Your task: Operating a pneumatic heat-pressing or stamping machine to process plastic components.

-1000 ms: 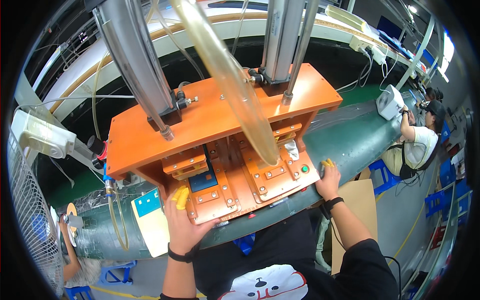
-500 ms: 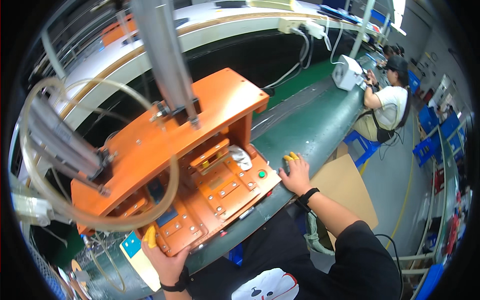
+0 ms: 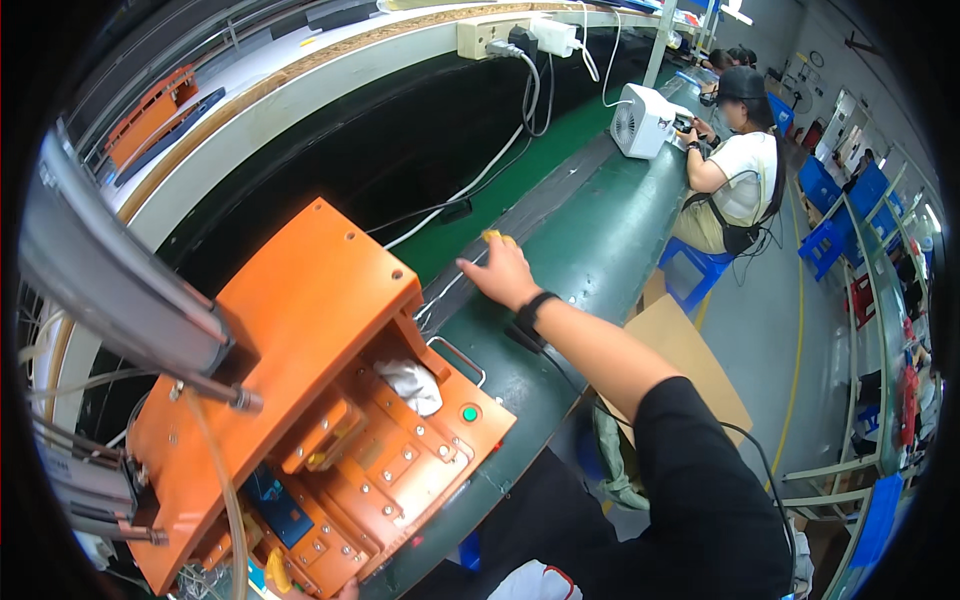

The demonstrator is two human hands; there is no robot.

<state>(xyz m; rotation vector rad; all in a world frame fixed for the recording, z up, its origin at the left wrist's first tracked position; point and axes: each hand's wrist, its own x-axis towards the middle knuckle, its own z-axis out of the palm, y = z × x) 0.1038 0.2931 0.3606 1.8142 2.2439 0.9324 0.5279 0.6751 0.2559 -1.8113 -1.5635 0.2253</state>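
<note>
The right hand (image 3: 502, 274) is open, right of the orange press (image 3: 315, 285); the left hand (image 3: 280, 578) (can't tell how closed) touches the press's near corner

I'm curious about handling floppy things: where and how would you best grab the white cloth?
Probably pinch the cloth by its end nearest the green button, coming from the front right: its bunched folds offer a grip there and that side is open, while the orange machine overhangs behind it.
</note>
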